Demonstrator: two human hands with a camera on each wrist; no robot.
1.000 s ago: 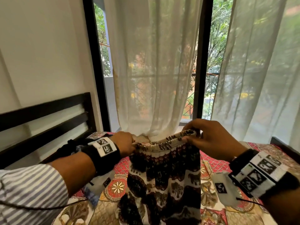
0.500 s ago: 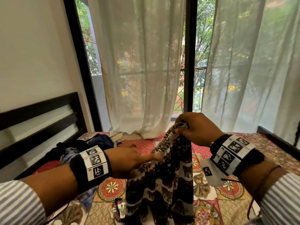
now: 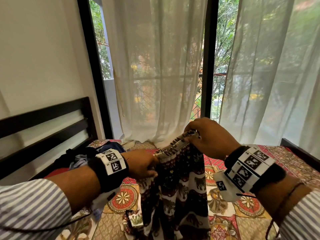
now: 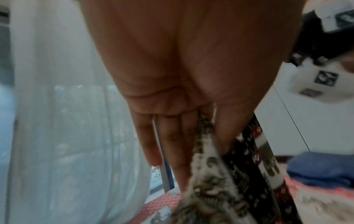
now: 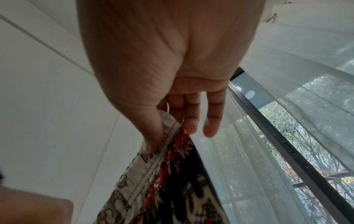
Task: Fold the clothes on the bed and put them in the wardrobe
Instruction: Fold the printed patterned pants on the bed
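Over by the headboard [image 3: 43, 122], at my far left, a dark heap of clothes [image 3: 81, 157] lies on the patterned bedspread [image 3: 242, 203], waiting its turn. Next comes my left hand [image 3: 141, 164], with its fingers curled around the near end of the waistband of the elephant-print trousers [image 3: 174, 191]. From the left wrist view, the cream band runs between my thumb and my fingers [image 4: 172, 144], which lie fairly straight along it, so the hold there is a pinch rather than a fist. The waistband slopes upward from that hand toward the window. The rest of the trousers hangs down in dark folds between my arms, with the lower part reaching the bedspread near the bottom of the head view. At the higher end of the band, my right hand [image 3: 210, 135] pinches the hem; the right wrist view shows my thumb [image 5: 151, 128] pressed on the stitched edge while two fingers stand loose, off the cloth. Behind both hands, sheer white curtains [image 3: 155, 66] hang across the window, with a dark frame post [image 3: 207, 58] between them.
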